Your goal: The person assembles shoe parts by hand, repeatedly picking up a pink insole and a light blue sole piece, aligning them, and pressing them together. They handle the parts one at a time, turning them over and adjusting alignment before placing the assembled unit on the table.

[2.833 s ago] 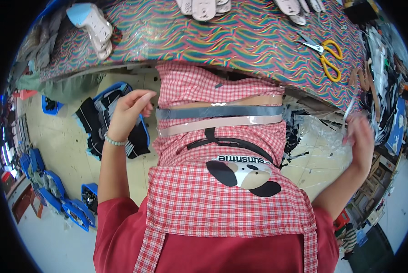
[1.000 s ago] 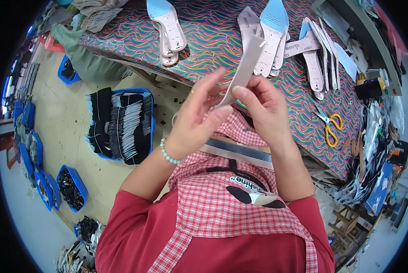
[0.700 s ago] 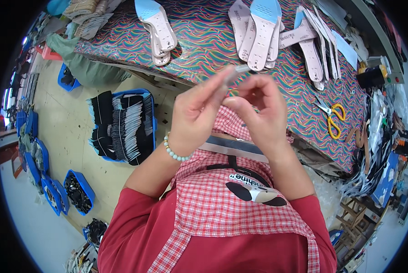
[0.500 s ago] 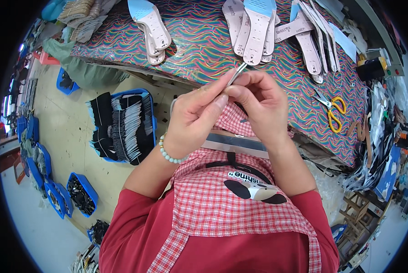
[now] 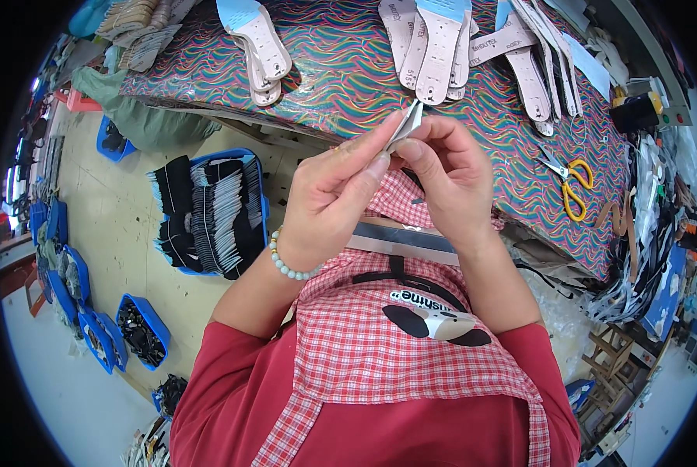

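Currently, one pale strip [image 5: 408,124], two layers parting at its upper end, held between both hands over the near edge of the tabletop [image 5: 333,70], just short of the middle insole stack [image 5: 439,54]. Left hand [image 5: 329,191]: nearly closed, fingers long and together, thumb pressing the strip against them; beaded bracelet [image 5: 275,253] at the wrist. Right hand [image 5: 448,175]: thumb and forefinger drawn together at the strip, other fingers curled; their exact contact partly hidden. Across the lap, on a red checked apron [image 5: 395,362]: flat strips [image 5: 403,240], grey and pale. On the tabletop: a left insole stack [image 5: 261,48], set back from the near edge; a right insole group [image 5: 529,86], partly fanned; yellow-handled scissors [image 5: 564,173], blades parted, toward the right edge. Below, beyond the near edge: one blue basket [image 5: 264,210], filled with black pieces [image 5: 179,191].
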`<action>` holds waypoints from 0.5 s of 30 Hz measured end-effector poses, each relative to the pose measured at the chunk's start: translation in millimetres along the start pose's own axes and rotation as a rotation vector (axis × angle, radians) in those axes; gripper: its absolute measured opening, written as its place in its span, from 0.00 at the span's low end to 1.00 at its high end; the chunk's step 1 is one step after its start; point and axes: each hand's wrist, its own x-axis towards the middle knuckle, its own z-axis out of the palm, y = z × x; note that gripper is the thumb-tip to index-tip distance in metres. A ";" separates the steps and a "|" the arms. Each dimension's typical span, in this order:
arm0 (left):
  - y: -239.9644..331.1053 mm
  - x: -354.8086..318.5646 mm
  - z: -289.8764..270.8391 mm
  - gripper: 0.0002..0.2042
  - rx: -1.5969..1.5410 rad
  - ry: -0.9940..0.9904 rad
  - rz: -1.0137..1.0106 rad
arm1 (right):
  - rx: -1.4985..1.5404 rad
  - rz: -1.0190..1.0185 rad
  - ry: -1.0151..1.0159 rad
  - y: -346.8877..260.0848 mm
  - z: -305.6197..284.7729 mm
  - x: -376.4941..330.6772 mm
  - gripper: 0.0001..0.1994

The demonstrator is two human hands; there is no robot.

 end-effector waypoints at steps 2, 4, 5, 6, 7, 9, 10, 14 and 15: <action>1.9 -0.9 4.9 0.16 -0.082 0.082 -0.026 | -0.059 0.016 -0.046 1.2 0.8 -2.0 0.06; 2.0 1.2 5.5 0.13 -0.129 0.168 -0.058 | -0.104 -0.050 -0.074 2.4 -0.6 -7.1 0.05; 1.7 4.0 4.6 0.12 -0.144 0.211 -0.075 | -0.121 -0.125 -0.080 2.0 -3.2 -11.6 0.05; 10.1 12.1 3.1 0.08 -0.429 0.260 -0.133 | -0.134 -0.199 -0.084 0.7 -7.8 -17.3 0.05; 1.4 23.8 -26.5 0.08 -0.475 0.113 -0.054 | -0.182 -0.220 0.048 -7.2 -19.2 -25.9 0.06; -35.9 31.1 -127.5 0.06 -0.847 0.410 -0.169 | -0.045 -0.254 0.306 -33.7 -62.6 -40.7 0.12; -46.1 23.3 -190.1 0.04 -0.905 0.370 -0.173 | 0.124 -0.273 0.445 -56.4 -93.8 -49.7 0.18; -100.8 -129.2 -496.4 0.14 -0.076 1.182 -0.347 | 0.267 -0.355 0.589 -183.4 -372.8 -209.5 0.09; -103.7 -167.3 -537.1 0.15 0.151 1.303 -0.477 | 0.090 -0.368 0.822 -220.7 -407.4 -268.1 0.09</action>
